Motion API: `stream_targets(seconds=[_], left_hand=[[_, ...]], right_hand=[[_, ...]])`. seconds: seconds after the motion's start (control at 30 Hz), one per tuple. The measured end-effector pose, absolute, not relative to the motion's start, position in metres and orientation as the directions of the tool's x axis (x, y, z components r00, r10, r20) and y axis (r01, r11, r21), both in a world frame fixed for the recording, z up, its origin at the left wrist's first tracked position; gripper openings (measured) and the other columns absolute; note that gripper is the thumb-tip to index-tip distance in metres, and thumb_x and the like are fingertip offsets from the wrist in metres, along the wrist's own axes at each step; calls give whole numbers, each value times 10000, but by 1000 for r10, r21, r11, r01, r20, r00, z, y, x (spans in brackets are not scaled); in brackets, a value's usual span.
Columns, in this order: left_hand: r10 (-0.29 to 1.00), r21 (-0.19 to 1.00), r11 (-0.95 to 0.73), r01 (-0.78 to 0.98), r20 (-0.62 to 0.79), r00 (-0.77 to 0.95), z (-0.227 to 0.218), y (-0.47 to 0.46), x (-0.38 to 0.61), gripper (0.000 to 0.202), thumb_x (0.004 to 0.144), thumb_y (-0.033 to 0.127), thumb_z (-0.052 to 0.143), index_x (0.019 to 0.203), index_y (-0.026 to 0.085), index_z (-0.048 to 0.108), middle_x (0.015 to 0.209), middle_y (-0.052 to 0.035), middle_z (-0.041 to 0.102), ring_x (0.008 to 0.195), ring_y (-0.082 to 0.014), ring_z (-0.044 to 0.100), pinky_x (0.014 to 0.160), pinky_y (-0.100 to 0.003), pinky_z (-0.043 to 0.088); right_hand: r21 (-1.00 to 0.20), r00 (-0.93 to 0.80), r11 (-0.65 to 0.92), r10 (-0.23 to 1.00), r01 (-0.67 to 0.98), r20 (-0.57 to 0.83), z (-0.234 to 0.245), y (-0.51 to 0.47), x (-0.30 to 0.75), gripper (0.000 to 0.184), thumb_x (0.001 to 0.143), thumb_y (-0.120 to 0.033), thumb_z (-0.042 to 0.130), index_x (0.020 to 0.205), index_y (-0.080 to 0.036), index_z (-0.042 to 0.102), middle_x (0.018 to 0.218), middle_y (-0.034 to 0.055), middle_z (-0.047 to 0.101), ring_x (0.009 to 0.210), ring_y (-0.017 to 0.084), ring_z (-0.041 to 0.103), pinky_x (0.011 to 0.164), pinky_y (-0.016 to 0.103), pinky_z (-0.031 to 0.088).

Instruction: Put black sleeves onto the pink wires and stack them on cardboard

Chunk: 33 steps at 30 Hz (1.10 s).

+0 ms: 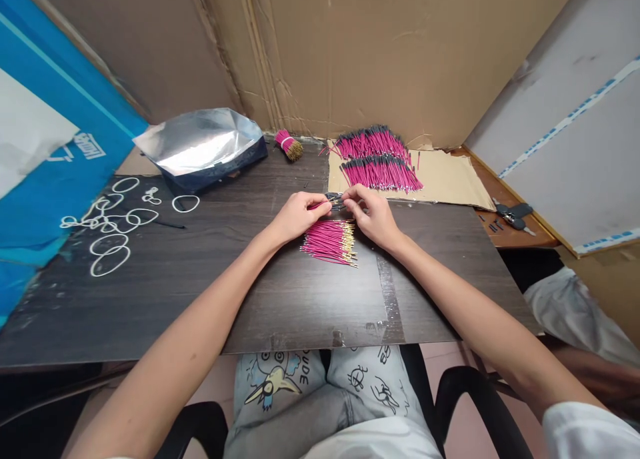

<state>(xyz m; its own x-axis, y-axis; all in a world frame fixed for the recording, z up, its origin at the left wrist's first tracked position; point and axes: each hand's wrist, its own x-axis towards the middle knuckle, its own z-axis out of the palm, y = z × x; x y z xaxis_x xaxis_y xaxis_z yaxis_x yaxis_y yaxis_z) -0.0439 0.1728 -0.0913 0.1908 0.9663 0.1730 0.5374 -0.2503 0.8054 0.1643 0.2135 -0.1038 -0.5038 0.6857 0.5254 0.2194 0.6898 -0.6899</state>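
My left hand (300,214) is closed in a pinch on a magenta wire, its gold-coloured tip pointing right. Facing it, my right hand (371,216) pinches close to that tip; whatever lies between its fingertips is too small to make out. Small black sleeves (332,196) lie between and just behind the fingertips. Directly below both hands is a flat row of magenta wires (325,240) with gold terminals along its right side. Farther back, two rows of magenta wires with black ends (383,172) rest on a cardboard sheet (450,176).
A banded wire bundle (289,144) lies at the back beside a silver-lined bag (205,146). White elastic bands (110,246) are scattered on the left of the dark table (200,299). Keys (515,216) sit on a wooden ledge at right. Cardboard walls the back.
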Motion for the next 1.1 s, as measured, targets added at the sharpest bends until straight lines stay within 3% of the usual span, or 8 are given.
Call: stream_targets(seconds=[0.47,0.7,0.77,0.93,1.1], left_hand=[[964,799,-261,542,183,194,-91,173,-41,315,885,371,557,724,143,702,693,-20,655,651,-137,530,634,-273,381],[959,770,-278,574,192,207,-91,171,-39,304,894,368,558,763,145,718,711,-13,655,672,-139,529,649,-273,373],[955,768,-291,571,194,226,-91,171,-40,294,897,362,562,773,147,719,701,-5,639,670,-135,519,648,-270,364],[933,786,-332,521,195,301,-88,170,-44,294,928,376,560,793,153,696,701,8,586,669,-129,483,643,-265,345],[915,810,-353,467,196,353,-84,170,-44,314,959,399,539,805,156,665,717,14,549,651,-118,434,633,-259,333]], right_hand=[[-611,-544,740,647,279,535,-103,213,165,109,961,-150,516,927,-222,589,926,40,663,871,195,602,766,344,469],[-742,-515,641,711,196,479,-107,214,166,83,958,-204,545,991,-227,618,927,28,684,785,168,641,741,346,501],[-807,-522,576,732,133,437,-108,216,166,55,940,-260,600,970,-221,626,880,25,680,758,168,638,713,344,505],[-973,-617,211,755,-89,220,-108,227,168,331,789,-457,810,900,-207,624,767,15,671,705,170,642,607,309,509],[-985,-650,140,740,-102,172,-101,228,171,371,777,-503,831,901,-199,658,772,21,685,696,155,630,596,291,504]])
